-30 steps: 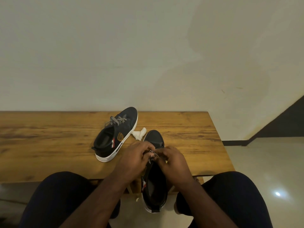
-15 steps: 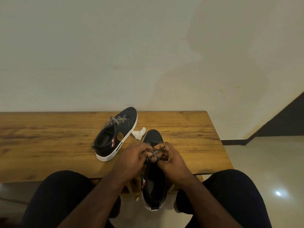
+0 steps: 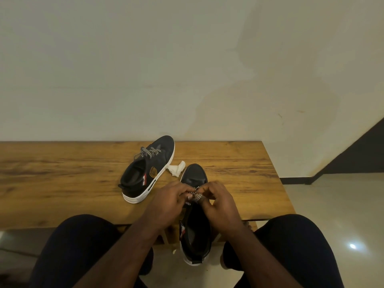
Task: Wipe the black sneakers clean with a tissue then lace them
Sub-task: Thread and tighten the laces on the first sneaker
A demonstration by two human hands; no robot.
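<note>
Now both hands, left hand (image 3: pixel 169 201) and right hand (image 3: pixel 220 202), fingers curled, pinching lace (image 3: pixel 196 196) over near sneaker (image 3: pixel 194 175).

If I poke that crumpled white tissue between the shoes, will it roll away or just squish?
The crumpled white tissue would probably squish: it looks soft and creased, with no firm shape. It likely slides rather than rolls, being lumpy and seemingly very light, lying on the smooth wooden table.

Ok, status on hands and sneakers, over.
Left hand and right hand pinch the black-and-white lace on the near black sneaker. Far black sneaker laced. Nothing blocking.
</note>
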